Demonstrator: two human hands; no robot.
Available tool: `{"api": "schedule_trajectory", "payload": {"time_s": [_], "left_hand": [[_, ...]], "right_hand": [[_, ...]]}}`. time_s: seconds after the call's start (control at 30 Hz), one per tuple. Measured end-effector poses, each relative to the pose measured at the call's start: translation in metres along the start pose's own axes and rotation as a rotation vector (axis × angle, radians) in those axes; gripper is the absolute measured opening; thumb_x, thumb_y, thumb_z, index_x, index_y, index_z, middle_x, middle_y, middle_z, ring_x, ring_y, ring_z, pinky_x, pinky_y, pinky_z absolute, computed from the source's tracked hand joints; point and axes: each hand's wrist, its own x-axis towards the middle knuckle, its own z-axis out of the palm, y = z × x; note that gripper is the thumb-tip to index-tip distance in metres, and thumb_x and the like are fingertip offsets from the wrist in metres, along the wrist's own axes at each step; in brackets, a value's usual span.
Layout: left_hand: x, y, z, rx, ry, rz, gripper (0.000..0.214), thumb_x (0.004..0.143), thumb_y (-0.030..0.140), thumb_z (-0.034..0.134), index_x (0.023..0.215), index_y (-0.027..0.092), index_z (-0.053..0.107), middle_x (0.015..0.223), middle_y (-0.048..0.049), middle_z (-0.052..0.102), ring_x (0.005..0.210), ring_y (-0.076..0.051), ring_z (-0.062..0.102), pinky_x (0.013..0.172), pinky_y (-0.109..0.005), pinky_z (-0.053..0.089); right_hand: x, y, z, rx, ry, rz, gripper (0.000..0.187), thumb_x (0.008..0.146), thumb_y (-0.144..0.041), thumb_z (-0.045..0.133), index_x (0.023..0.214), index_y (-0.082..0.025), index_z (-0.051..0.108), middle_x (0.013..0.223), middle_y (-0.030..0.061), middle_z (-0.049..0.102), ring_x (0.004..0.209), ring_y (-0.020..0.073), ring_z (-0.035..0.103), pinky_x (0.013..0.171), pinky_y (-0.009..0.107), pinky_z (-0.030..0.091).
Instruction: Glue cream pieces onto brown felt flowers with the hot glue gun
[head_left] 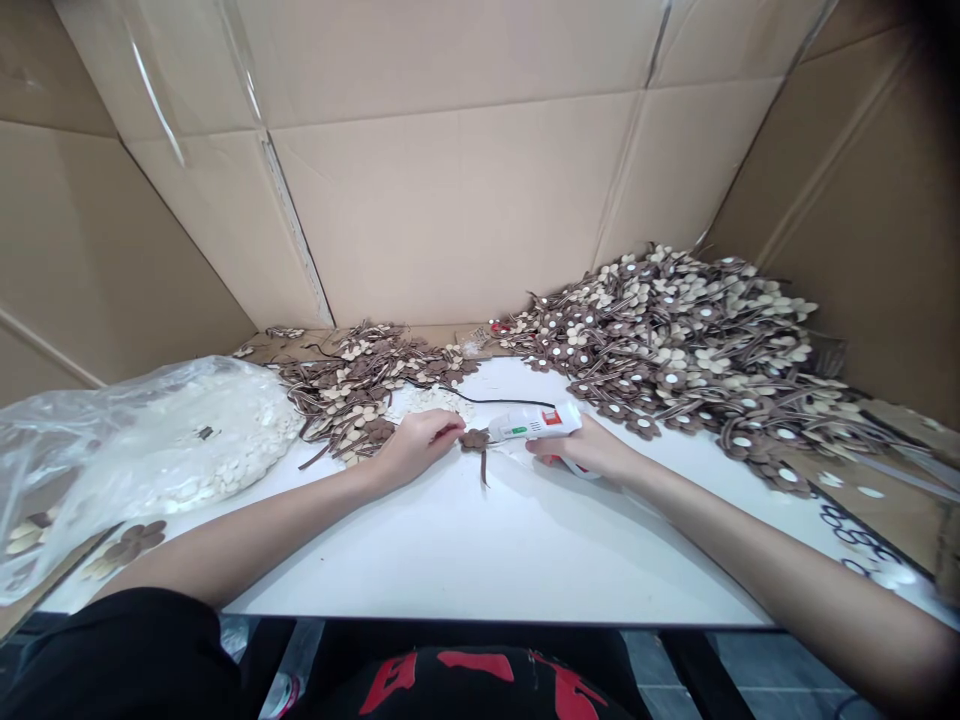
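My right hand (581, 450) is wrapped round a white glue gun (536, 422) with a red switch and a green label. Its nozzle points left and meets a brown felt flower (474, 440) just above the white table (480, 560). From the flower a thin brown strip (484, 468) hangs down. My left hand (427, 440) pinches the flower's left edge with thumb and finger. A black cord (502, 402) runs behind the gun. Small white pieces (435, 402) lie behind my left hand.
A tall heap of brown and beige flowers (675, 340) with white dots stands at the back right. A smaller heap of flowers (367, 375) lies at the back left, beside a clear bag of white discs (202, 430). Cardboard walls (450, 200) enclose the table's back and sides.
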Motion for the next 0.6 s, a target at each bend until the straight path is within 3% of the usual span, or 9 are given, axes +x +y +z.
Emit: {"api": "schedule_trajectory", "payload": {"time_s": [0.43, 0.6], "left_hand": [[-0.002, 0.0029, -0.0031, 0.04, -0.021, 0.046, 0.018, 0.089, 0.024, 0.042, 0.087, 0.017, 0.058, 0.084, -0.0038, 0.057, 0.073, -0.012, 0.054, 0.068, -0.023, 0.042], [-0.0017, 0.0042, -0.005, 0.03, -0.006, 0.074, 0.019, 0.09, 0.024, 0.04, 0.088, 0.017, 0.057, 0.09, -0.0061, 0.055, 0.082, -0.014, 0.053, 0.072, -0.024, 0.042]], "right_hand": [[-0.006, -0.0073, -0.0016, -0.022, 0.016, 0.036, 0.012, 0.06, -0.028, 0.057, 0.06, -0.017, 0.053, 0.053, -0.0014, 0.054, 0.047, 0.0105, 0.043, 0.044, 0.023, 0.032], [-0.0064, -0.0063, -0.0017, -0.034, 0.002, 0.035, 0.012, 0.06, -0.028, 0.057, 0.059, -0.016, 0.054, 0.052, -0.0014, 0.054, 0.046, 0.0104, 0.043, 0.044, 0.023, 0.032]]}}
